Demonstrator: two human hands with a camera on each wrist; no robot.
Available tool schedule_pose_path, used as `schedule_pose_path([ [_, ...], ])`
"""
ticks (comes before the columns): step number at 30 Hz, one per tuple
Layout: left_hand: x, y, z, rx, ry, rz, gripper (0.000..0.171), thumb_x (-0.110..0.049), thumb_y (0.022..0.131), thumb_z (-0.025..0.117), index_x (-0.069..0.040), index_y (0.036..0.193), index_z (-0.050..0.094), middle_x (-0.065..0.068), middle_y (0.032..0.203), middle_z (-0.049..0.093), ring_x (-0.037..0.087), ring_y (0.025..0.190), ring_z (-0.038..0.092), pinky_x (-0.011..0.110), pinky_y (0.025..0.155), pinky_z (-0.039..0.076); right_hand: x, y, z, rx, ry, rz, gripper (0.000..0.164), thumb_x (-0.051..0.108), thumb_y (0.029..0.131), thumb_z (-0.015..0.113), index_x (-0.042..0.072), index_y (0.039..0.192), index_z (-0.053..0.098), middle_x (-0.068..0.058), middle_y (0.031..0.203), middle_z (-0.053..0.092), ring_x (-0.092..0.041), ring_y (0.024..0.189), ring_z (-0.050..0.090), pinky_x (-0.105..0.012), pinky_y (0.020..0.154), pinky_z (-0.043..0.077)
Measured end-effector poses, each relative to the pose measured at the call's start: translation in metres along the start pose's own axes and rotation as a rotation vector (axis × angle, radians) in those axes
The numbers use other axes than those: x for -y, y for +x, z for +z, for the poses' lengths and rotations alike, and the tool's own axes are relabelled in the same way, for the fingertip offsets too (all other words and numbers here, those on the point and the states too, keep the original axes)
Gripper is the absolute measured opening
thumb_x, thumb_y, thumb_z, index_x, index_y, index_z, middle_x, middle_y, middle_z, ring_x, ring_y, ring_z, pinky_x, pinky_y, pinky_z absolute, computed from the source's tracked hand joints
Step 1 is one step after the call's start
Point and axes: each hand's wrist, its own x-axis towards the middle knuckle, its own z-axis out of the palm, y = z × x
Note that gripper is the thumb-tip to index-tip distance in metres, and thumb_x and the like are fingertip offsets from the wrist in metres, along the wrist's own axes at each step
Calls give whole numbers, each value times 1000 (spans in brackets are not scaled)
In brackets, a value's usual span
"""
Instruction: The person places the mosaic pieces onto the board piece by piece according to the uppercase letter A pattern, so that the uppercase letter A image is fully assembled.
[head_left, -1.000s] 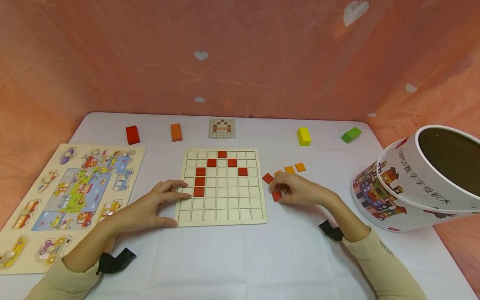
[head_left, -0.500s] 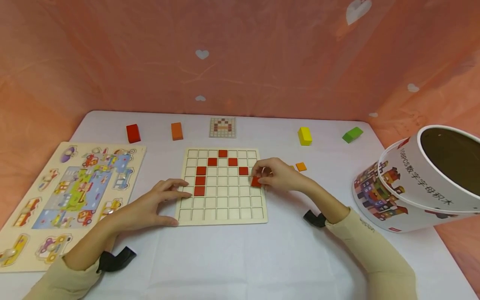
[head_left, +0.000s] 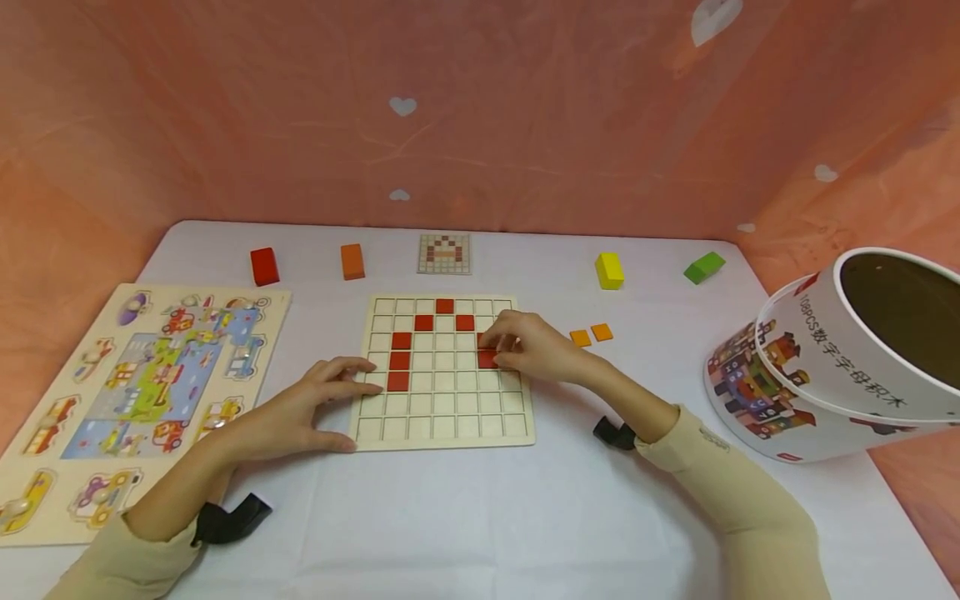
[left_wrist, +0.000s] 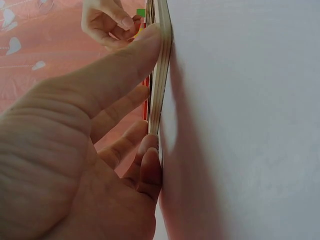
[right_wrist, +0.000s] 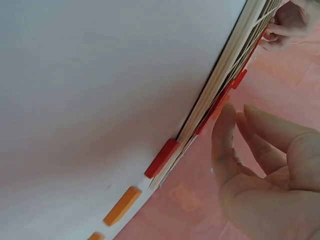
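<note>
On the white tabletop lies a wooden grid board (head_left: pixel 444 408) with several red tiles in its cells, forming a peaked shape. In the head view my right hand (head_left: pixel 536 346) pinches a red tile (head_left: pixel 487 359) at a right-hand cell, just below another red tile its fingers partly cover. My left hand (head_left: pixel 303 412) rests spread against the board's left edge, thumb near the front corner. In the left wrist view, its thumb (left_wrist: pixel 145 47) touches the board's edge. A loose red tile (right_wrist: pixel 161 158) lies beside the board in the right wrist view.
Two orange tiles (head_left: pixel 591 335) lie right of the board. A pattern card (head_left: pixel 444 254) and red (head_left: pixel 264 267), orange (head_left: pixel 352 262), yellow (head_left: pixel 610 271) and green (head_left: pixel 704 267) blocks stand behind. A vehicle puzzle (head_left: pixel 172 367) is at left, a large bucket (head_left: pixel 817 358) at right.
My right hand has picked up a red tile from the loose pile and carried it left onto the board's right side. The left hand has stayed in place.
</note>
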Motion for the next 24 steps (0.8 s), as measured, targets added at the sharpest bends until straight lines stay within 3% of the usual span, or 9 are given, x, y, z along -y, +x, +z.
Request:
schedule_pose_path([
  [6,-1,0,-2,1,7,5,61,-29,79,84,-13,134,63,8,149,37,35,138,28,63,107,29,-4,-17,-11,-98,-56,-4,22,-6,88,68,-3,109,71,-8,96,65,-21,86,59,-32,74,51],
  [9,-1,1,-4,-2,13,11,61,-30,80,84,-13,134,63,8,149,38,35,138,28,63,106,29,-13,-24,-18,-125,-65,26,25,-10,86,67,-3,110,69,-11,102,65,-25,91,60,-37,79,50],
  [14,0,2,-2,-3,8,10,61,-29,79,85,-12,134,63,8,148,38,35,137,28,62,106,29,-27,-31,-23,-80,-27,19,32,-13,85,68,-3,115,67,-11,109,64,-27,99,59,-43,90,48],
  [24,0,0,0,0,6,6,61,-29,79,85,-13,134,64,7,148,38,35,138,28,63,106,29,-30,-39,-20,-18,-22,70,27,-12,85,68,1,109,69,-6,104,67,-24,95,58,-35,85,50],
])
